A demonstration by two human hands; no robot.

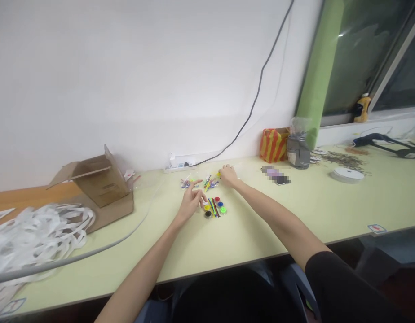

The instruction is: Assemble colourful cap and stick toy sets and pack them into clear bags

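Left-hand grip [190,202] half open and empty, round plastic caps in red, blue, green and black [220,204] just beside it; right-hand grip [228,176] curled, hold unclear, at small clear plastic bags of bright coloured parts [210,183] on the pale green bench [261,224].

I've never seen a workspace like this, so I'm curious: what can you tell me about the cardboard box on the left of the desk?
The cardboard box is plain brown and looks like corrugated card. It stands open, with its flaps raised at uneven angles, and it sits tilted on a flat brown cardboard piece. It is near the white wall, and nothing appears to be holding it. Its inside isn't clearly visible.
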